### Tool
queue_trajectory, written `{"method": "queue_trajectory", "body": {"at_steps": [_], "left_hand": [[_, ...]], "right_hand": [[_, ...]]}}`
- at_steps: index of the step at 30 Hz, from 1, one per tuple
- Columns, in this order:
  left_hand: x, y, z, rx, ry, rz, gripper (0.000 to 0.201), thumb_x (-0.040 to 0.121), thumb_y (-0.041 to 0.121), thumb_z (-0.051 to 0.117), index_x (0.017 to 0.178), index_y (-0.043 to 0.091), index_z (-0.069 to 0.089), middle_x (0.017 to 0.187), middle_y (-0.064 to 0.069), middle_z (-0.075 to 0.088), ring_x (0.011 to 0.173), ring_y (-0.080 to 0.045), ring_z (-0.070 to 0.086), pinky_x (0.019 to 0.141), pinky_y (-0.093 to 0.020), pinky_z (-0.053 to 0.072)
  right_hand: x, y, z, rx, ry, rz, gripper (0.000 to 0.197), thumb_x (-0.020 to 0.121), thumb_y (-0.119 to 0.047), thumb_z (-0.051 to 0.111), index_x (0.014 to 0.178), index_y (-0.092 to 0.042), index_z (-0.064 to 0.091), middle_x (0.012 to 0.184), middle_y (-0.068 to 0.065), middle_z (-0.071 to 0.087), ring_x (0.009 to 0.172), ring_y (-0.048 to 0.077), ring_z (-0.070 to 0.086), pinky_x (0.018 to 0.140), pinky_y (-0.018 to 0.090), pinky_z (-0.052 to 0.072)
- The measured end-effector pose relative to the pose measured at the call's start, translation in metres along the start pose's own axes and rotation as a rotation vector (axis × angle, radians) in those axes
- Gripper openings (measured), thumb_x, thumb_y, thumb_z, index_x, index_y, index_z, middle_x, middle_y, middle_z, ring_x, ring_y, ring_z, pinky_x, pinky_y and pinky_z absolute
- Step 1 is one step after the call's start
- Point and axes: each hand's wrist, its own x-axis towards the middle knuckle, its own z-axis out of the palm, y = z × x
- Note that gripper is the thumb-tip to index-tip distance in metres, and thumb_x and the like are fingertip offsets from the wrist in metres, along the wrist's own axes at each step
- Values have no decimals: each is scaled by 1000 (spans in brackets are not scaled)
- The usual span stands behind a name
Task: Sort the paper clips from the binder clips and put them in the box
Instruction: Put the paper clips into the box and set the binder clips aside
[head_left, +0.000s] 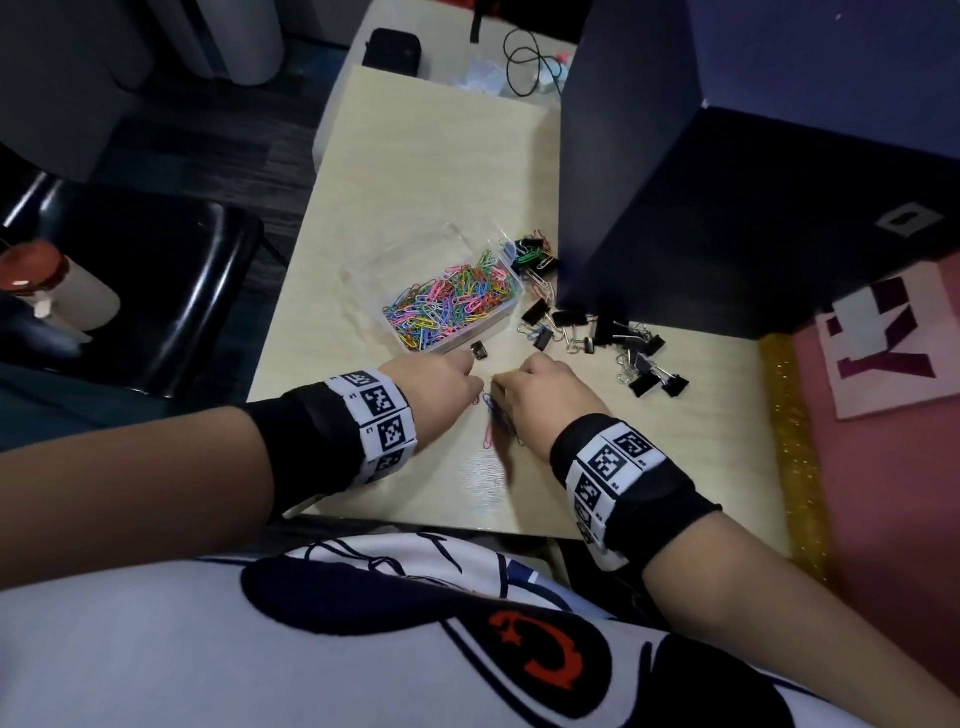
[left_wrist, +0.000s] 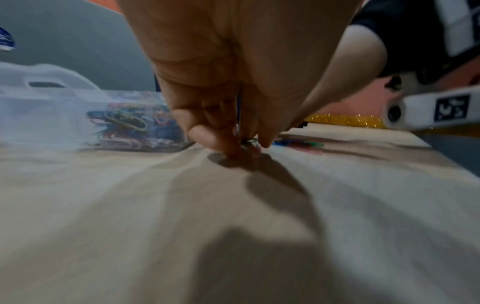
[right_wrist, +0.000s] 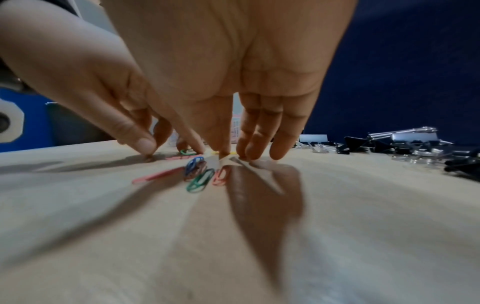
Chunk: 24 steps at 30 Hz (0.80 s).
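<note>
We see a clear plastic box (head_left: 451, 291) heaped with coloured wire paper clips (head_left: 457, 301) mid-table, a small black binder clip (head_left: 479, 350) just at its near corner and more black binder clips (head_left: 613, 338) with shiny wire handles strewn toward the table's (head_left: 415, 182) right edge, against a dark blue panel (head_left: 727, 182). On the pale wood-grain top near the front edge both hands meet over loose clips (right_wrist: 200, 174): left hand (head_left: 441, 382) fingers bunched, tips down. The left wrist view shows them pinching something small and metallic, too blurred to name; the right wrist view alone shows blue, green, red and pink clips under the right hand (head_left: 545, 389), its fingers (right_wrist: 259, 133) straight, tips pressing the table.
</note>
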Motion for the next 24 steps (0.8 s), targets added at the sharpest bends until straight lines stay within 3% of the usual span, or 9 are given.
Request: {"method": "queue_trajectory", "body": {"at_steps": [3, 8, 11, 13, 15, 20, 24], "left_hand": [[-2, -2, 5, 27, 17, 51, 23, 88, 13, 54, 111, 18, 57, 106, -6, 49, 87, -30, 61, 71, -38, 52], [-6, -5, 6, 39, 6, 36, 20, 90, 10, 52, 108, 15, 58, 107, -6, 53, 93, -29, 60, 75, -37, 52], [-8, -2, 4, 71, -39, 12, 21, 89, 8, 52, 108, 14, 58, 105, -7, 55, 94, -29, 61, 71, -35, 49], [-9, -1, 1, 72, -56, 3, 21, 88, 7, 51, 108, 13, 58, 103, -8, 56, 95, -30, 61, 70, -35, 48], [-9, 0, -2, 72, -62, -4, 21, 89, 7, 49, 108, 11, 57, 103, -10, 57, 96, -31, 61, 71, -36, 48], [-10, 0, -7, 56, -77, -35, 16, 90, 9, 51, 103, 11, 58, 101, -10, 59, 93, -30, 60, 65, -33, 41], [-17, -7, -11, 29, 11, -22, 16, 90, 11, 52, 104, 15, 60, 102, -7, 60, 91, -29, 62, 67, -32, 44]], "right_hand": [[-4, 1, -6, 62, -27, 68, 33, 93, -23, 51, 125, -19, 58, 121, 9, 44, 115, 31, 51, 100, 38, 44], [-12, -10, -3, 95, -92, 150, 77, 67, -39, 80, 128, -12, 41, 125, 9, 34, 107, 30, 55, 95, 35, 47], [-10, -19, 4, 129, -62, 59, 61, 76, -27, 76, 126, -12, 45, 124, 9, 35, 106, 31, 55, 95, 36, 46], [-8, -22, 7, 149, -22, 22, 40, 85, -15, 63, 122, -11, 51, 123, 11, 39, 103, 34, 56, 91, 37, 47], [-6, -22, 9, 148, 28, 10, 27, 90, -13, 55, 117, -11, 56, 119, 13, 43, 100, 35, 57, 88, 38, 47], [0, -15, 6, 101, 68, 31, 21, 93, -11, 50, 110, -9, 61, 112, 14, 51, 100, 34, 58, 85, 35, 47], [5, -8, -3, 99, 93, 77, 19, 91, -9, 52, 104, -11, 65, 111, 12, 56, 99, 31, 59, 85, 34, 49]]}}
